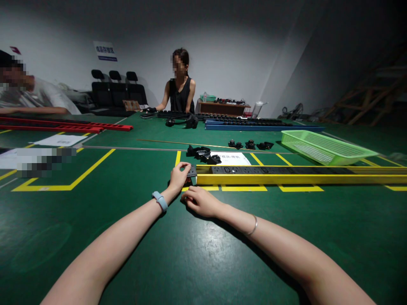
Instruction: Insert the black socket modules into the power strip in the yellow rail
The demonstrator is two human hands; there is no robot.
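Observation:
A long yellow rail (241, 180) lies across the table, with a row of black socket modules (241, 170) seated in its channel. My left hand (178, 177) pinches a black socket module (191, 171) between thumb and fingers, right at the rail's left end. Whether that module is inside the channel or just outside it, I cannot tell. My right hand (202, 201) rests closer to me, below the rail end, its fingers curled. What those fingers hold, if anything, is hidden. Loose black modules (203, 154) lie heaped just behind the rail end.
Further back lie more black parts (250, 144), a thin rod (171, 142) and a green basket (327, 148). Blue rails (248, 126) are at the far side, red rails (63, 126) at the left. Two other people sit or stand around the table (143, 254).

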